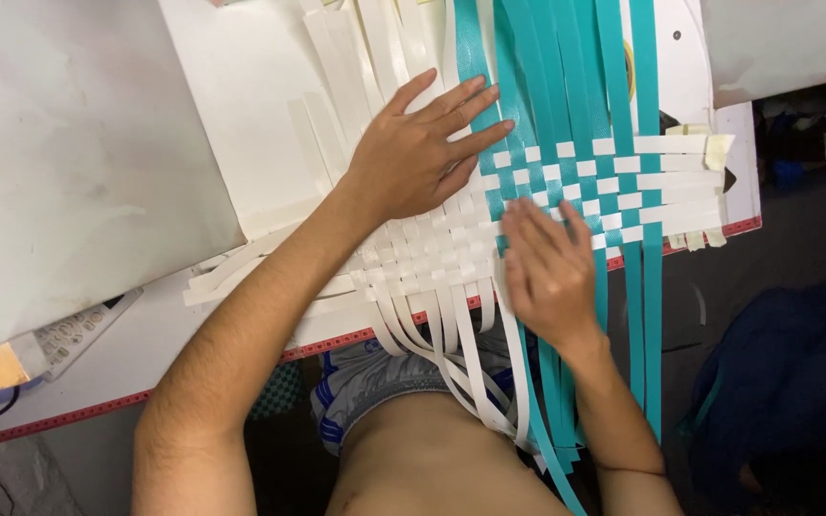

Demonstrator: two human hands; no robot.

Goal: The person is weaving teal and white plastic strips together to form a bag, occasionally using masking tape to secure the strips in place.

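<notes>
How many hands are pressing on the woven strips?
2. The left hand lies flat where the white strips meet the teal strips; the right hand lies flat lower, at the weave's near edge. No others are visible.

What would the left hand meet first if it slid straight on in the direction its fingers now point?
The left hand lies flat on the weave, fingers pointing up and right. Straight on, it would probably cross the loose teal strips first; they lie immediately ahead of the fingertips, flat on the white board.
</notes>
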